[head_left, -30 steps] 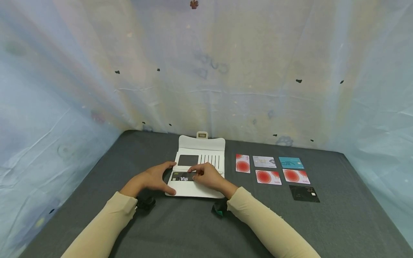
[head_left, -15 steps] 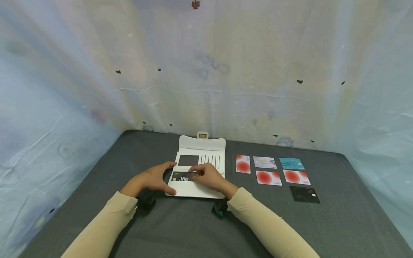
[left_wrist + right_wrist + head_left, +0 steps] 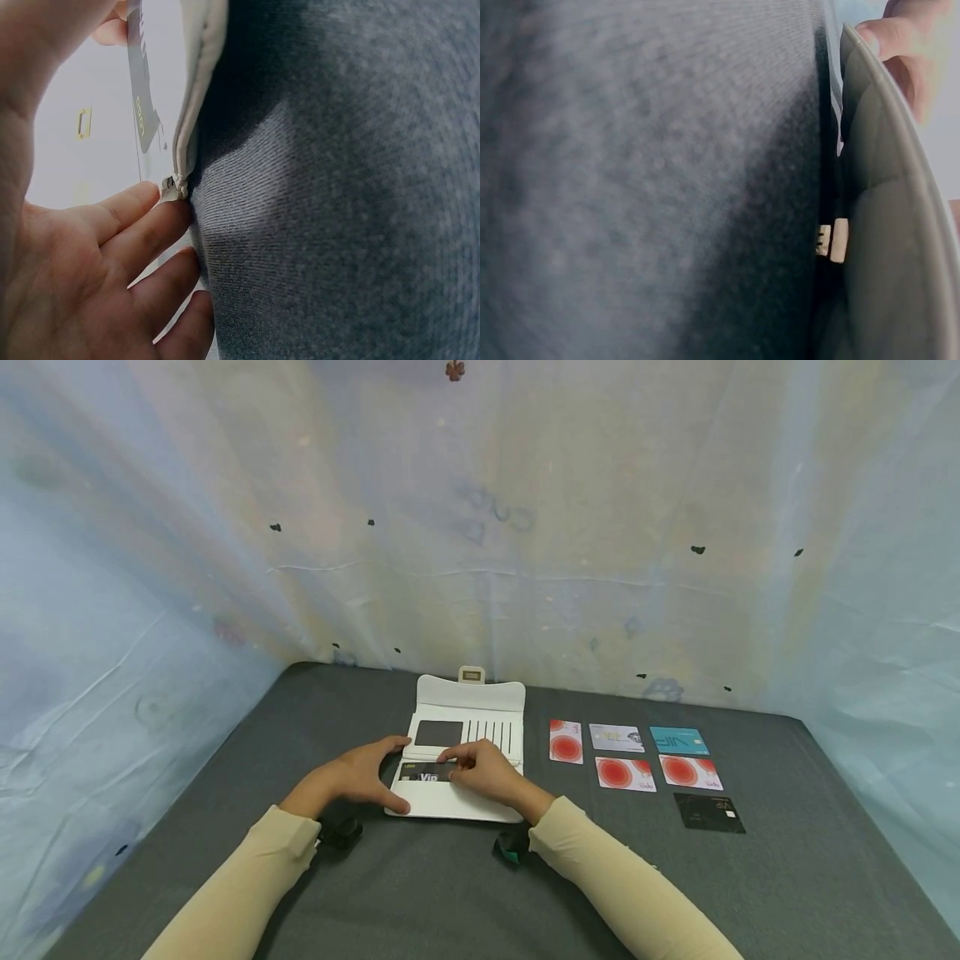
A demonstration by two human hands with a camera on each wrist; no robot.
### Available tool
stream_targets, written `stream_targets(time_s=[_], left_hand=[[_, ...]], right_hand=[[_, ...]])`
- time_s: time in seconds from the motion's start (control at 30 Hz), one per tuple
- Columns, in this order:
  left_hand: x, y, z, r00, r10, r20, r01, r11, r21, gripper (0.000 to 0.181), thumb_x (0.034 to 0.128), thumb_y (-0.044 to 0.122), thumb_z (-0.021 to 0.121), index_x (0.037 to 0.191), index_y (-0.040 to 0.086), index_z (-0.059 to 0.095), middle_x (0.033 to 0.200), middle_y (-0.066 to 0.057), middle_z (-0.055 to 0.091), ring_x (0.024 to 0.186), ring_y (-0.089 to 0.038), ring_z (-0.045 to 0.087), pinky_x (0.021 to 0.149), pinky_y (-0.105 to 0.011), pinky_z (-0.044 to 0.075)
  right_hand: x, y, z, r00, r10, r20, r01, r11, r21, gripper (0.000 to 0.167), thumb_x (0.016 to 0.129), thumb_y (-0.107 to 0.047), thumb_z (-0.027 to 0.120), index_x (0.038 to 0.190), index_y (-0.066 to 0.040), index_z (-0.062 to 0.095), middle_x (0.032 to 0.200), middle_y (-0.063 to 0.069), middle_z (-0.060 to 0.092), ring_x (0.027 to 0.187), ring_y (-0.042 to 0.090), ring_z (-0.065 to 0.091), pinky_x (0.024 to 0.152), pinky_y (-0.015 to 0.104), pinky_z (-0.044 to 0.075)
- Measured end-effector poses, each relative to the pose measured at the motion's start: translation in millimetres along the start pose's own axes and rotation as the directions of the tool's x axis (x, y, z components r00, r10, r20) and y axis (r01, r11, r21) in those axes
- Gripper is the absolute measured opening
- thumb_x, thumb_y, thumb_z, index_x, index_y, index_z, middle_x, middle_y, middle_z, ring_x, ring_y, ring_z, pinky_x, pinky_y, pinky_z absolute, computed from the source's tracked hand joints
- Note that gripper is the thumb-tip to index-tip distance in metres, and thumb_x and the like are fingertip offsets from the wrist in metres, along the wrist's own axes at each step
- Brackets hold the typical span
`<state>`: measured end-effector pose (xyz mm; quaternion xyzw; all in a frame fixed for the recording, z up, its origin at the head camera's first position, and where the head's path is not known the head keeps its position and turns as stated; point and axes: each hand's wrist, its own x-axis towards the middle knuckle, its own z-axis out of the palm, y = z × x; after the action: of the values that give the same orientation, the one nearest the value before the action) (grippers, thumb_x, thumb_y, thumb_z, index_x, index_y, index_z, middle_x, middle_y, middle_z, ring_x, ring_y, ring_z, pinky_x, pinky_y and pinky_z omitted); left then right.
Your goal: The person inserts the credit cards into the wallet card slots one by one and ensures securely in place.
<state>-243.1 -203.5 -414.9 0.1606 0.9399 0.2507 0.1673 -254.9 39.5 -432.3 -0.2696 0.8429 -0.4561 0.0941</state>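
A white wallet [image 3: 450,802] lies unfolded on the dark cloth, with card slots and a dark window panel in its middle section. Across its lower part is a black "Vip" card [image 3: 427,772], its right end under the right hand [image 3: 487,772], whose thumb and bent index finger pinch it. The left hand [image 3: 352,777] spans the wallet's left edge, thumb on the lower corner, fingertips near the fold. In the left wrist view the fingers of the left hand [image 3: 112,262] reach the wallet's edge, spread. The right wrist view shows the wallet's quilted outside [image 3: 885,225].
Right of the wallet several cards lie flat: an upright red-and-white card [image 3: 566,747], a silver card [image 3: 616,737], a teal card [image 3: 678,741], two more red-and-white ones and a black card [image 3: 708,812]. A patterned curtain [image 3: 480,527] hangs behind the table.
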Motion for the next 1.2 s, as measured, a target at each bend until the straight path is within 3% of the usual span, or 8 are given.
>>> stream_targets(time_s=[0.37, 0.73, 0.97, 1.2], left_hand=[[2.1, -3.7, 1.3, 1.000, 0.008, -0.005, -0.008, 1.000, -0.006, 0.110, 0.0614, 0.055, 0.085, 0.149, 0.014, 0.034, 0.150, -0.016, 0.039, 0.135, -0.038, 0.041, 0.102, -0.057, 0.039], [3.2, -5.6, 2.7, 1.000, 0.007, -0.006, -0.007, 1.000, -0.019, 0.110, 0.0609, 0.054, 0.086, 0.150, 0.015, 0.033, 0.152, -0.015, 0.037, 0.136, -0.039, 0.039, 0.102, -0.058, 0.038], [1.5, -3.6, 2.2, 1.000, 0.011, -0.001, -0.011, 1.000, -0.019, 0.110, 0.0613, 0.054, 0.085, 0.150, 0.014, 0.033, 0.151, -0.016, 0.037, 0.136, -0.040, 0.039, 0.102, -0.059, 0.038], [1.5, -4.1, 1.7, 1.000, 0.015, -0.009, -0.015, 1.000, -0.014, 0.110, 0.0614, 0.054, 0.085, 0.150, 0.013, 0.033, 0.151, -0.017, 0.038, 0.135, -0.040, 0.040, 0.102, -0.058, 0.039]], right_hand=[[-1.3, -1.6, -0.8, 1.000, 0.010, 0.002, -0.010, 0.999, 0.050, 0.027, 0.082, 0.002, 0.061, 0.105, -0.004, 0.073, 0.068, -0.002, 0.054, 0.059, 0.005, 0.043, 0.055, 0.019, 0.035], [-2.5, -1.2, -0.2, 1.000, -0.025, -0.008, 0.025, 0.999, 0.025, 0.028, 0.079, 0.004, 0.061, 0.102, -0.003, 0.075, 0.069, 0.004, 0.060, 0.061, 0.005, 0.042, 0.055, 0.018, 0.034], [-2.0, 1.9, 2.6, 0.999, -0.010, -0.038, 0.010, 1.000, -0.002, 0.026, 0.080, 0.003, 0.063, 0.100, -0.006, 0.076, 0.066, -0.002, 0.057, 0.059, 0.003, 0.042, 0.054, 0.018, 0.034], [-1.9, 2.0, 2.2, 0.999, -0.025, -0.047, 0.025, 1.000, -0.009, 0.025, 0.080, 0.002, 0.064, 0.100, -0.005, 0.077, 0.073, 0.007, 0.068, 0.057, 0.004, 0.042, 0.054, 0.018, 0.033]])
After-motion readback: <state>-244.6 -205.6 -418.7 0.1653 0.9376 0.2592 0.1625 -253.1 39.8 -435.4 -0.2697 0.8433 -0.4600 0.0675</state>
